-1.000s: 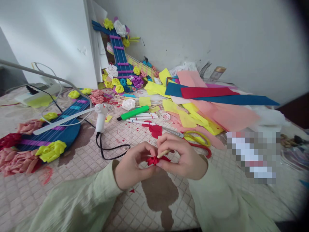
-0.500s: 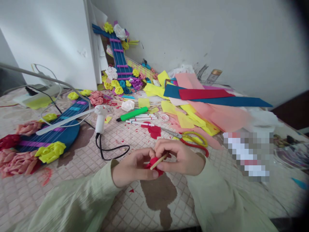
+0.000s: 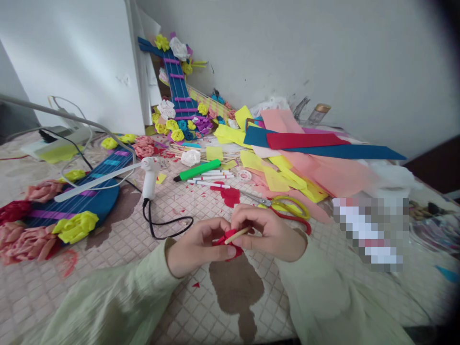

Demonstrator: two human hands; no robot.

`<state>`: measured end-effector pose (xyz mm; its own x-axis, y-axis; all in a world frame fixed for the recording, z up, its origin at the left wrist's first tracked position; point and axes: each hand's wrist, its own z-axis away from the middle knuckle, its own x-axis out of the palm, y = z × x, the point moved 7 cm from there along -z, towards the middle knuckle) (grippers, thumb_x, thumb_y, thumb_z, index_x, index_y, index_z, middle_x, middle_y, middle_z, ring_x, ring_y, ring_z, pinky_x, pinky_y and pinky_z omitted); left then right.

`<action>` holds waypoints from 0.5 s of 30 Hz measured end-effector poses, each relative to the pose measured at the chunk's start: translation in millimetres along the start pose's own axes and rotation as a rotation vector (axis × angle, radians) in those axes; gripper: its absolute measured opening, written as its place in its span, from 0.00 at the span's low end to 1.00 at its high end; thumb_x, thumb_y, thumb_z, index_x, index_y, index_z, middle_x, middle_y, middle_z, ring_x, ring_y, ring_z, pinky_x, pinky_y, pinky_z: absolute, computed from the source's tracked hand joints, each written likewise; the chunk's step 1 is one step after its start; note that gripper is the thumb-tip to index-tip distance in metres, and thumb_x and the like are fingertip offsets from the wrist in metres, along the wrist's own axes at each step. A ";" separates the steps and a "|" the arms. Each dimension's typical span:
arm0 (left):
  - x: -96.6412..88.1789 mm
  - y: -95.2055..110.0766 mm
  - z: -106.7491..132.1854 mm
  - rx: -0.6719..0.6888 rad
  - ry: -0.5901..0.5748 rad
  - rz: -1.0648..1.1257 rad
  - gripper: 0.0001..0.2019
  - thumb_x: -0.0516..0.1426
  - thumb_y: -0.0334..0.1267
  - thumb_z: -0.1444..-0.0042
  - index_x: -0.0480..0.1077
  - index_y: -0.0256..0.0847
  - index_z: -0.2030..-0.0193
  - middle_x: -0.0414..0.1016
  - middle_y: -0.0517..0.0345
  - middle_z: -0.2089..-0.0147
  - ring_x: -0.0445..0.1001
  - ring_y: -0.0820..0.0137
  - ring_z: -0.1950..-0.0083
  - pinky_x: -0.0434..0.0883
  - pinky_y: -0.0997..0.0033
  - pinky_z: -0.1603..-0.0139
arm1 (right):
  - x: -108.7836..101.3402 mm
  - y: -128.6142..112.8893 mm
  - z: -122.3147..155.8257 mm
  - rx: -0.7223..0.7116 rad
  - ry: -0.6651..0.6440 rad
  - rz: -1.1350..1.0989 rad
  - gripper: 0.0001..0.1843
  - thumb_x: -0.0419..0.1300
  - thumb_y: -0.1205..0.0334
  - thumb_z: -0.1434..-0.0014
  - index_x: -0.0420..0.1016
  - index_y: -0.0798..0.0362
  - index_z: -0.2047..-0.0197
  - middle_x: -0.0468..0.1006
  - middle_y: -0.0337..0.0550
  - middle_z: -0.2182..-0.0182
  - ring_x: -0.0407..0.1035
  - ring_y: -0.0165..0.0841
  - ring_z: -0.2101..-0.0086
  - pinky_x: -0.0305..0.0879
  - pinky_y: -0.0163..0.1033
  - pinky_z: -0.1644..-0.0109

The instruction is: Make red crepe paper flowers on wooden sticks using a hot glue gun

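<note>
Red crepe-like paper, gathered into a small bunch, is held above the table, toward its near edge and about midway along it. Left hand: closed on the bunch, thumb in front. Right hand: pinching a pale stick, which slants across the front of the paper; whether its hidden fingertips also grip the paper cannot be told. A glue gun sits on the left-edge side of the hands, apart from them; scissors rest just beyond the right hand, handles toward the right edge.

Findings on method, by judgement: the left pinch should be firm at the base and light at the folds, since thin paper of this kind would likely crush or tear. The stick is best laid flat against the paper and turned in small amounts, its tip not driven through. Excess thumb pressure would probably flatten the layers.
</note>
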<state>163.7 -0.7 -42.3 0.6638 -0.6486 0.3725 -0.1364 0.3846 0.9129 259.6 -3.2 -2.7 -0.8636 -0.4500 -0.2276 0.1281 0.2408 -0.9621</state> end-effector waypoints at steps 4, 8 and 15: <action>-0.3 3.1 -0.5 0.021 0.028 -0.022 0.12 0.65 0.37 0.58 0.65 0.35 0.73 0.68 0.63 0.75 0.65 0.78 0.73 0.64 0.76 0.71 | -1.3 3.2 1.1 0.100 0.008 0.013 0.05 0.60 0.63 0.47 0.68 0.55 0.68 0.67 0.37 0.71 0.62 0.26 0.70 0.60 0.33 0.68; -2.4 7.8 -1.8 0.075 0.092 -0.022 0.12 0.64 0.38 0.56 0.65 0.36 0.74 0.66 0.64 0.75 0.64 0.79 0.74 0.64 0.78 0.72 | -2.3 3.8 1.1 0.123 0.066 0.080 0.04 0.59 0.64 0.47 0.69 0.55 0.68 0.67 0.36 0.72 0.61 0.25 0.72 0.60 0.33 0.70; -9.5 12.2 -0.9 0.175 0.156 -0.014 0.09 0.63 0.34 0.55 0.67 0.36 0.71 0.69 0.60 0.68 0.69 0.75 0.68 0.67 0.75 0.67 | -4.3 3.2 1.3 0.096 0.107 0.129 0.02 0.58 0.66 0.47 0.69 0.54 0.67 0.68 0.37 0.72 0.63 0.26 0.71 0.61 0.33 0.69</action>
<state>156.4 10.7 -34.9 0.7704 -0.5384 0.3414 -0.2423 0.2480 0.9380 264.3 -1.6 -4.9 -0.8833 -0.3254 -0.3375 0.2826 0.2047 -0.9371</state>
